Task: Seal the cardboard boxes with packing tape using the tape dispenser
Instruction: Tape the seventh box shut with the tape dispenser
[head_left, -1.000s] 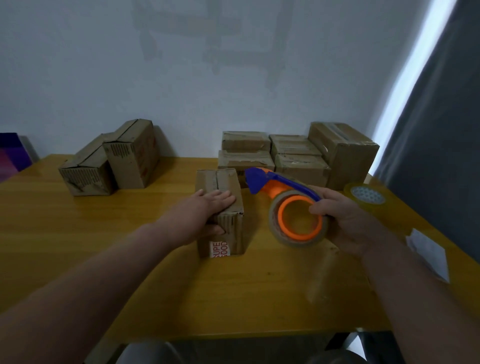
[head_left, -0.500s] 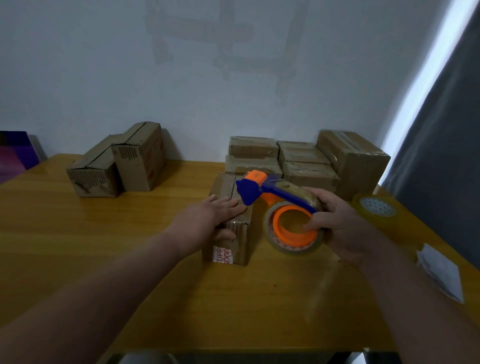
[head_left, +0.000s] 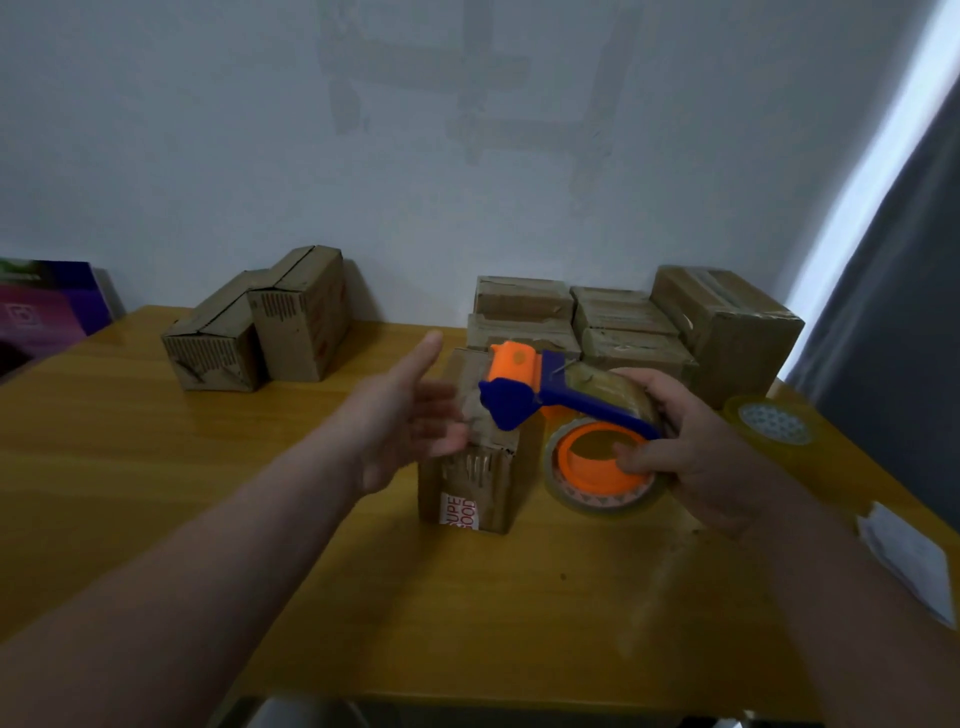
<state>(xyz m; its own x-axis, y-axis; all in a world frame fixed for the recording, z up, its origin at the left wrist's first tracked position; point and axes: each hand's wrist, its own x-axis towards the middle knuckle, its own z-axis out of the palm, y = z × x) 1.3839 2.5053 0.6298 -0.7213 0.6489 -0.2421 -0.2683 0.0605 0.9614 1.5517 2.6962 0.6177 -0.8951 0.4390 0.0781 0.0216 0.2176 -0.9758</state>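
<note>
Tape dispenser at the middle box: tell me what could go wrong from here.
1. The left hand is open and blurred beside the middle box and does not seem to brace it. A pull of tape could slide or tip that small box.
2. Its fingers are close to the head of the tape dispenser, which the right hand grips. The cutter edge might catch them.

left hand (head_left: 410, 421) off box (head_left: 485, 483) (open), dispenser (head_left: 524, 402) closer
</note>
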